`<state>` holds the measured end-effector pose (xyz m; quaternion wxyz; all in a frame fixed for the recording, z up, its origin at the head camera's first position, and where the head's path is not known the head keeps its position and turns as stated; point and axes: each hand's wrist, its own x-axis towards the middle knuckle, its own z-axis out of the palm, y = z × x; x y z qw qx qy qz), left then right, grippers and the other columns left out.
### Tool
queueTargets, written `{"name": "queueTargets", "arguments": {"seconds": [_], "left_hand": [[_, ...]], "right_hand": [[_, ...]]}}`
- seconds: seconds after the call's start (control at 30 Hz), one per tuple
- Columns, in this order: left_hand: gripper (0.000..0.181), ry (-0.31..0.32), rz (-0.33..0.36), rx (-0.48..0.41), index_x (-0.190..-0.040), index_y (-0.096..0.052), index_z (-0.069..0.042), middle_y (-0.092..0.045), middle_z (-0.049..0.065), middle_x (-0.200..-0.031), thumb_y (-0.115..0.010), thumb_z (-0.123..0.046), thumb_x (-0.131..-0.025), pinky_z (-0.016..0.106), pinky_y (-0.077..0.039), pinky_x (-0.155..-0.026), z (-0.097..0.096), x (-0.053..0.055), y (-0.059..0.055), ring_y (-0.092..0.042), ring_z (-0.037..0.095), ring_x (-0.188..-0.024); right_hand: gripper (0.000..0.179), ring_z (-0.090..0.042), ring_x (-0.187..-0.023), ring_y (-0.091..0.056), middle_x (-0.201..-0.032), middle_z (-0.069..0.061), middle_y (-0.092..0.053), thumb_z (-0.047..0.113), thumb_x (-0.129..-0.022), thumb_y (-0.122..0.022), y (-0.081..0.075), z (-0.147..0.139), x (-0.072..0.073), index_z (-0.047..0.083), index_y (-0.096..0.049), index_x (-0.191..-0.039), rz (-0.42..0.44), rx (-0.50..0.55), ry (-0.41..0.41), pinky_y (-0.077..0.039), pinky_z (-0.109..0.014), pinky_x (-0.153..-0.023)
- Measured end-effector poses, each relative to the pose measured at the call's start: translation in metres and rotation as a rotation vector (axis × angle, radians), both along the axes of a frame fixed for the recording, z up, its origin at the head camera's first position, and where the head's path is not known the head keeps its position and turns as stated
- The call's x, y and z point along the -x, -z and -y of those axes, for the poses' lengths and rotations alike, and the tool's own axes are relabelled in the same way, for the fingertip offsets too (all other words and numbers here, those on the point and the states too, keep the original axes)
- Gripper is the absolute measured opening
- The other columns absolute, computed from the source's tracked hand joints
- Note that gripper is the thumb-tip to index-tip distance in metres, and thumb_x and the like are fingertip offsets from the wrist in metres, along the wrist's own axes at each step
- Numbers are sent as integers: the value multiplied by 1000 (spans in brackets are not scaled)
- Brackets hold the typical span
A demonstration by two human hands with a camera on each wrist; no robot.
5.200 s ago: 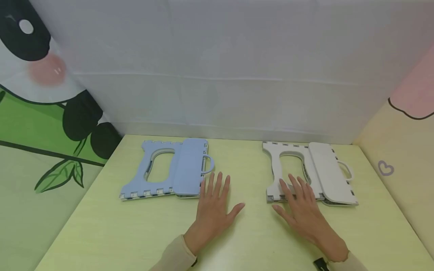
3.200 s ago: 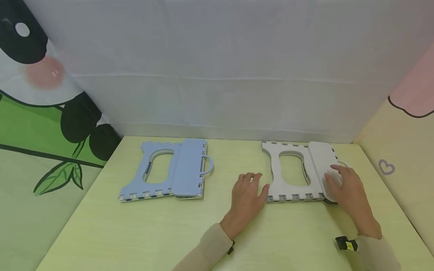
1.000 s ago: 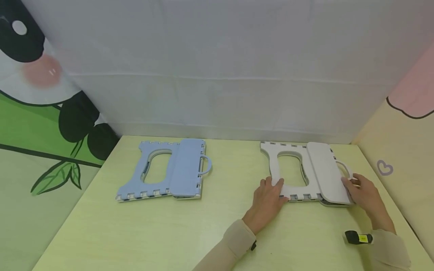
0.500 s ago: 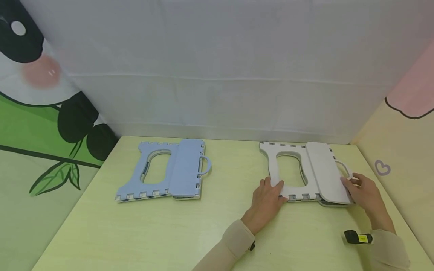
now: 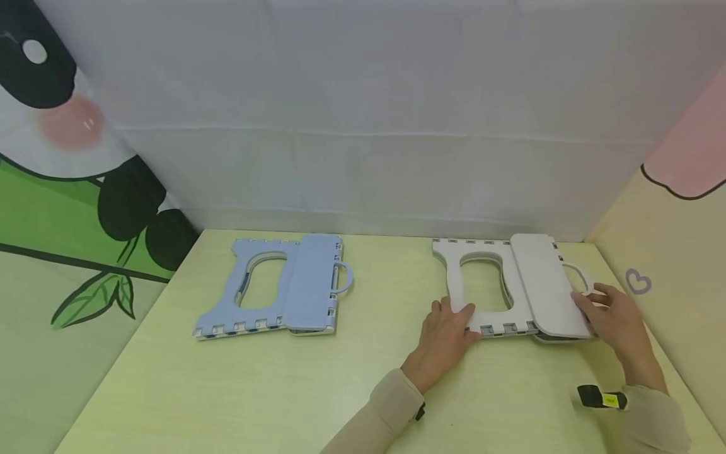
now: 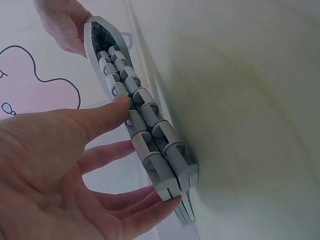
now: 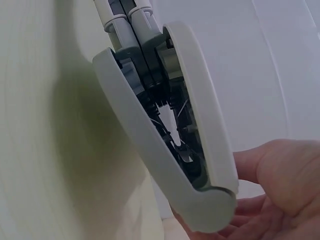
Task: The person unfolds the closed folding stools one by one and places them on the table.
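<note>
A white folding stool [image 5: 547, 287], folded flat, lies at the right of the table with its handle [image 5: 583, 280] pointing right. My left hand [image 5: 442, 337] grips its near left corner; in the left wrist view the thumb [image 6: 107, 117] lies on the hinged edge and other fingers reach round the end. My right hand [image 5: 615, 318] pinches the right edge beside the handle, thumb on top and fingers underneath, partly hidden. In the right wrist view, the stool's two seat halves [image 7: 200, 110] stand slightly apart at the near end, and the right side appears raised off the table.
A blue folding stool [image 5: 309, 284], also folded flat with its handle to the right, lies on the left of the yellow table [image 5: 255, 391]. A white cloth wall [image 5: 363, 170] stands behind, and a printed wall panel [image 5: 675, 252] bounds the right side.
Both hands have moved rightward from beside the stools onto the white stool, the right one to its handle side. Since half a second ago, its right side has risen slightly. The blue stool stays put.
</note>
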<state>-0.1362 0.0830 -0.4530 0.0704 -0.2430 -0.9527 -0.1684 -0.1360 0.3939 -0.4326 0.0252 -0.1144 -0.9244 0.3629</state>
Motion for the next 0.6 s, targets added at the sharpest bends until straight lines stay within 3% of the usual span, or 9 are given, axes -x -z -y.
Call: {"name": "queueTargets", "arguments": {"seconds": [0.1,0.2,0.3,0.43,0.5,0.6], "left_hand": [[44,4,4,-5,-126,-68,-20,-61,11,-102,-79,-42,-89,20,-33,-56,1,-1,-1,-48,17,-79],[44,11,6,-13,-125,-67,-20,-60,11,-100,-79,-42,-89,20,-32,-55,3,-1,-1,-46,16,-77],[42,19,14,-27,-123,-67,-19,-59,10,-98,-80,-41,-89,19,-32,-54,4,-1,-1,-44,16,-76],[41,27,21,-39,-120,-66,-19,-57,8,-94,-81,-41,-89,19,-32,-53,7,-2,-2,-41,15,-74],[41,31,26,-48,-120,-66,-19,-56,7,-94,-81,-41,-88,19,-32,-54,8,-2,-3,-41,14,-74],[43,37,34,-55,-122,-66,-20,-56,7,-94,-81,-41,-88,19,-33,-54,9,-3,-4,-41,14,-74]], "right_hand": [[77,-34,-103,-64,-134,-42,-52,38,-106,-55,-4,2,-1,-22,-29,-147,-6,3,9,-48,-14,-59],[78,-39,-104,-63,-135,-42,-52,38,-106,-56,-7,4,-2,-21,-28,-148,-9,9,16,-48,-13,-59],[80,-51,-114,-58,-136,-42,-51,40,-105,-56,-11,6,-3,-20,-27,-149,-7,12,26,-47,-13,-58],[82,-50,-115,-58,-137,-41,-51,42,-105,-56,-16,9,-4,-19,-26,-151,-1,-4,42,-45,-13,-57],[82,-31,-102,-65,-137,-39,-52,42,-104,-57,-19,10,-5,-18,-27,-151,-8,-14,47,-46,-13,-57],[81,3,-86,-56,-137,-38,-54,41,-104,-59,-23,11,-6,-17,-28,-151,-26,-19,51,-47,-13,-57]]}}
